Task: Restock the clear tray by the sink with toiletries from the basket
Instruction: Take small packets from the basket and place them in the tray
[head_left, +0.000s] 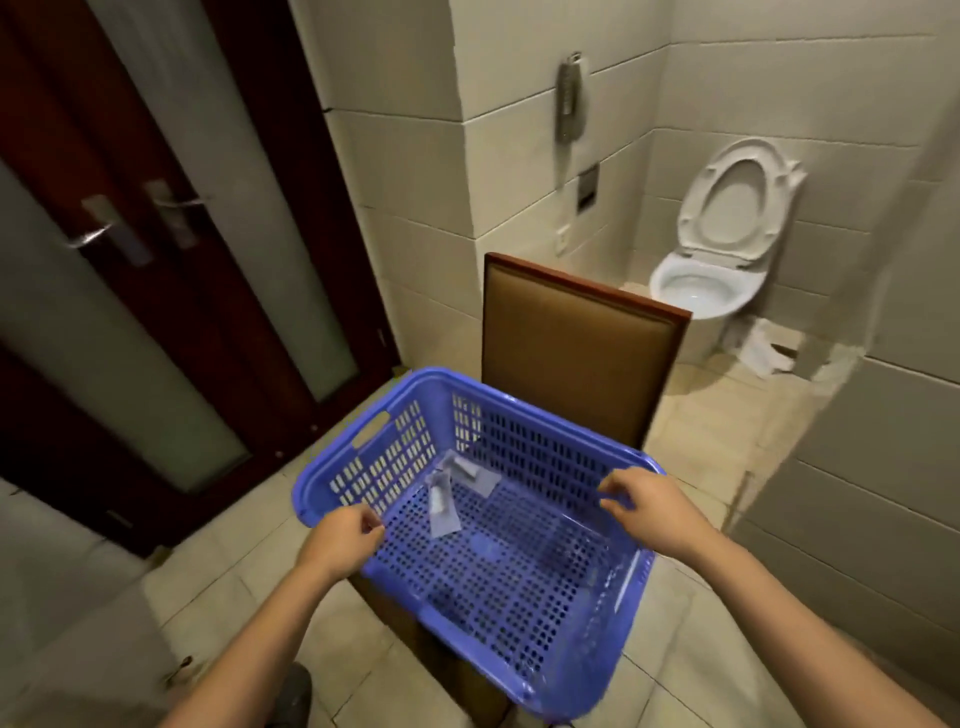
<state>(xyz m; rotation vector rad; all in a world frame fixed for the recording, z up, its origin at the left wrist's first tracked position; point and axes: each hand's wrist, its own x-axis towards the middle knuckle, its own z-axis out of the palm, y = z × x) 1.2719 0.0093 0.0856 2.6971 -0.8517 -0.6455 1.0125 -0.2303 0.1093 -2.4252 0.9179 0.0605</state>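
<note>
Left hand (345, 540), fingers curled at the blue basket's (524, 415) left rim; grip unclear. Right hand (641, 506) hovers loosely curled, empty, over the right rim. Clear-wrapped toiletry packets (444, 504) lie inside. Basket overhangs its chair (571, 353): a tug could tip it. Open floor either side. Clear tray unseen.

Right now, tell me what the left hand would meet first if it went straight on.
Probably the clear packet on the basket floor, just ahead of the left hand, though it might pass above it.
</note>
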